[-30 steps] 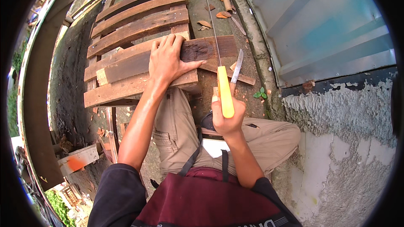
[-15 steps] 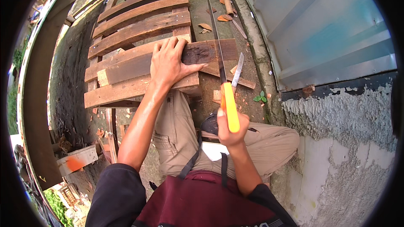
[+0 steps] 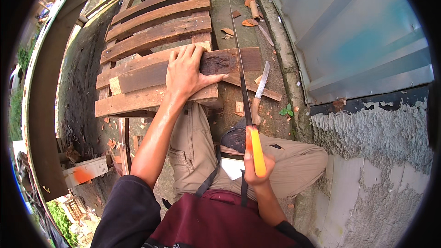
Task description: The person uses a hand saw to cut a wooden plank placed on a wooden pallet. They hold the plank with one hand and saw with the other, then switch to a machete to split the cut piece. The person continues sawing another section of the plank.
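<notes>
Pressing the dark plank (image 3: 229,62), left hand (image 3: 186,71); right hand (image 3: 257,170) apparently gripping saw (image 3: 243,92)

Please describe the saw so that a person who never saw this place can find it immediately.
Start at the wooden pallet on the ground. On its near edge the left hand presses a dark plank. The saw crosses that plank, held by the right hand; unlike the short knife lying beside it, it has a long thin blade and a yellow-orange handle.

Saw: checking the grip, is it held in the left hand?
No, the right hand grips the saw by its orange handle, while the left hand lies flat on the dark board.
</notes>
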Demonstrator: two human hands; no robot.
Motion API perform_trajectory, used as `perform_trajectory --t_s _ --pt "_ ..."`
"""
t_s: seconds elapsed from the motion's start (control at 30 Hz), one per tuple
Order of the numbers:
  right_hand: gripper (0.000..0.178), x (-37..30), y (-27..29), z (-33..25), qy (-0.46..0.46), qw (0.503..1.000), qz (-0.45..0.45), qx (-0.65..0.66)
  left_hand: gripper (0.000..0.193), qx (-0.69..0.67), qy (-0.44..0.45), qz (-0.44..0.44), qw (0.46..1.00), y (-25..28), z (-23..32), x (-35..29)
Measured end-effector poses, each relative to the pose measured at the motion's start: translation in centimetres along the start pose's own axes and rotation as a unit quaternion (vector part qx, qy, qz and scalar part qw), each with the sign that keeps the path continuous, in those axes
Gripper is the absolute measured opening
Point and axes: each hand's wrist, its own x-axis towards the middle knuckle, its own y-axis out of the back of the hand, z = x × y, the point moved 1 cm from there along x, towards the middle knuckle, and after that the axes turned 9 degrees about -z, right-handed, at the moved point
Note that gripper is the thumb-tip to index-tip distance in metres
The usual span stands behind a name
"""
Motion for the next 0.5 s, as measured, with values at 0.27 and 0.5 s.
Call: perform_trajectory --t_s 0.27,0.5 --pt "0.01 -0.7 -1.7 2.0 0.002 1.0 -0.026 0.009 0.075 0.002 0.002 -0.004 1.0 0.7 -0.2 0.1" --pt "0.011 -8.8 1.0 0.1 0.002 0.999 -0.046 0.003 0.075 -0.008 0.023 -0.01 1.0 0.6 0.3 -1.0"
